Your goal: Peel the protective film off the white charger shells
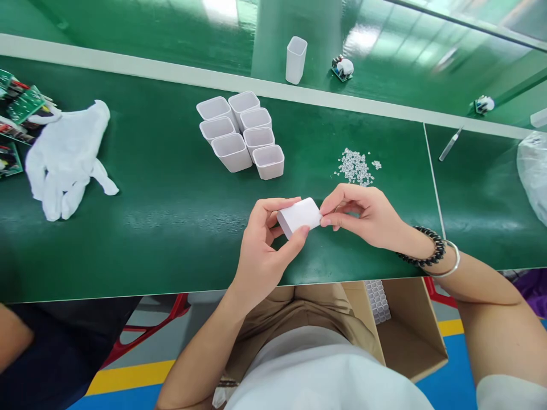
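Note:
My left hand (276, 236) grips a white plastic housing (300, 216) between thumb and fingers, tilted with its open end toward the lower left. At the housing's right end, my right hand (361, 213) is closed in a pinch; whatever sits between the fingertips is too small to make out. Just beyond that hand lies a scattered pile of small clear pieces (355, 166). Several more white housings (231, 149) stand grouped on the green table, open ends up, behind my left hand.
A white glove (70, 156) lies at the left beside circuit boards (26, 105). On the back ledge are one housing (296, 60) and a small circuit board (342, 68). A slim tool (450, 143) and a plastic bag (534, 171) lie right. Below stands a cardboard box (412, 330).

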Demonstrator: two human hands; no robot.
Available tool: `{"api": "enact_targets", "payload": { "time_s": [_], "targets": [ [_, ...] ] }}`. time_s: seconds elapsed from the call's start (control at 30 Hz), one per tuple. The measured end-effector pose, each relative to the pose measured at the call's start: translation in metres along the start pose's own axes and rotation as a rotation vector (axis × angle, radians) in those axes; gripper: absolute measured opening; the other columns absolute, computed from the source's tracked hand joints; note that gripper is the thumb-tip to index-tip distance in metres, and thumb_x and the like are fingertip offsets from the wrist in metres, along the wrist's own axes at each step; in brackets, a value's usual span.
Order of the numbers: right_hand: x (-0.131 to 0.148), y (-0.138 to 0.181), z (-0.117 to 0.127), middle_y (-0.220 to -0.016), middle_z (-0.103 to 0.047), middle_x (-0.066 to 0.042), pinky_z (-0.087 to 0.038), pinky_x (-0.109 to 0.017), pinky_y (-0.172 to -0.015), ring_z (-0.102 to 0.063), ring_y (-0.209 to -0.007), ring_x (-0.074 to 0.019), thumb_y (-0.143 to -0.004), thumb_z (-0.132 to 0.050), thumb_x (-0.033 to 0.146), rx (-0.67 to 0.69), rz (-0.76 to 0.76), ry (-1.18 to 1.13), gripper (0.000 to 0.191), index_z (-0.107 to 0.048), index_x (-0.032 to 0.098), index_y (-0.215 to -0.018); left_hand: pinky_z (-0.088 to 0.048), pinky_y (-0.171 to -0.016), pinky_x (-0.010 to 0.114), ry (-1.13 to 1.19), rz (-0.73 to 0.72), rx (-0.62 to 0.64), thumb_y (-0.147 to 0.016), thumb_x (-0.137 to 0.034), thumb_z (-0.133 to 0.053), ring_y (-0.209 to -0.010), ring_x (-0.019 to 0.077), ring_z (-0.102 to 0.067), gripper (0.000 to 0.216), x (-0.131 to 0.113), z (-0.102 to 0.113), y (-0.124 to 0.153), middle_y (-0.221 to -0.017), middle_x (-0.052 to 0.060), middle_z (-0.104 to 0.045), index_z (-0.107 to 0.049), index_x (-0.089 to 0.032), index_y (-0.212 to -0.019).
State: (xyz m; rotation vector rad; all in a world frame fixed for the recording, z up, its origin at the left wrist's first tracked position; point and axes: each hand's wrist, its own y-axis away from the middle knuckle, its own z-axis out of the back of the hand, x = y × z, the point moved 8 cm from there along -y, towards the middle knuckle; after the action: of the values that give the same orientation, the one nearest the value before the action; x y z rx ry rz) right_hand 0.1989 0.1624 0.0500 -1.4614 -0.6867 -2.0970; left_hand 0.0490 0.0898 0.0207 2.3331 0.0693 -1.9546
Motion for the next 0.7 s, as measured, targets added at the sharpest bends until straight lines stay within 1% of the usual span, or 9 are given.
{"api": "enact_targets", "payload": {
  "time_s": [0.13, 0.27, 0.4, 0.57, 0.7],
  "targets": [
    [-0.006, -0.003, -0.002, -0.077, -0.072, 0.000, -0.056, -0.021, -0.060, -0.066, -0.064, -0.0092, -0.083, -0.080, 0.024, 0.039, -0.085, -0.188, 0.015, -0.067, 0.017, -0.083, -0.056, -0.085, 0.023, -0.032, -0.046, -0.003, -0.089, -0.022, -0.074, -0.102, 0.0137, -0.067, 0.031, -0.003, -0.001, 0.000, -0.121, 0.005, -0.066, -0.061, -0.023, -0.117],
    [-0.009, -0.006, -0.005, -0.075, -0.073, -0.001, -0.058, -0.021, -0.061, -0.067, -0.066, -0.0099, -0.081, -0.082, 0.024, 0.099, -0.131, -0.301, 0.016, -0.069, 0.015, -0.082, -0.057, -0.083, 0.024, -0.028, -0.018, 0.009, -0.090, -0.024, -0.072, -0.100, 0.0148, -0.067, 0.029, -0.002, -0.002, 0.000, -0.120, 0.006, -0.067, -0.060, -0.022, -0.116],
    [-0.012, -0.008, -0.005, -0.073, -0.073, -0.001, -0.059, -0.023, -0.063, -0.068, -0.067, -0.0118, -0.075, -0.088, 0.030, 0.132, -0.165, -0.336, 0.026, -0.069, 0.015, -0.080, -0.057, -0.083, 0.025, -0.021, 0.007, 0.022, -0.090, -0.027, -0.072, -0.099, 0.0155, -0.067, 0.029, -0.001, -0.003, 0.000, -0.120, 0.007, -0.067, -0.060, -0.022, -0.116],
    [-0.011, -0.011, -0.008, -0.073, -0.073, -0.001, -0.058, -0.023, -0.065, -0.067, -0.066, -0.0102, -0.079, -0.084, 0.027, 0.173, -0.156, -0.339, 0.022, -0.067, 0.014, -0.081, -0.055, -0.085, 0.022, 0.009, 0.020, 0.040, -0.091, -0.024, -0.071, -0.099, 0.0128, -0.067, 0.027, 0.000, -0.004, -0.001, -0.119, 0.004, -0.068, -0.061, -0.024, -0.116],
    [-0.014, -0.012, -0.009, -0.072, -0.072, -0.001, -0.057, -0.024, -0.066, -0.067, -0.066, -0.0106, -0.080, -0.084, 0.030, 0.195, -0.174, -0.326, 0.024, -0.066, 0.014, -0.081, -0.054, -0.085, 0.022, 0.008, 0.028, 0.044, -0.091, -0.023, -0.071, -0.100, 0.0128, -0.066, 0.028, 0.001, -0.004, 0.000, -0.120, 0.004, -0.068, -0.060, -0.024, -0.117]
  ]
}}
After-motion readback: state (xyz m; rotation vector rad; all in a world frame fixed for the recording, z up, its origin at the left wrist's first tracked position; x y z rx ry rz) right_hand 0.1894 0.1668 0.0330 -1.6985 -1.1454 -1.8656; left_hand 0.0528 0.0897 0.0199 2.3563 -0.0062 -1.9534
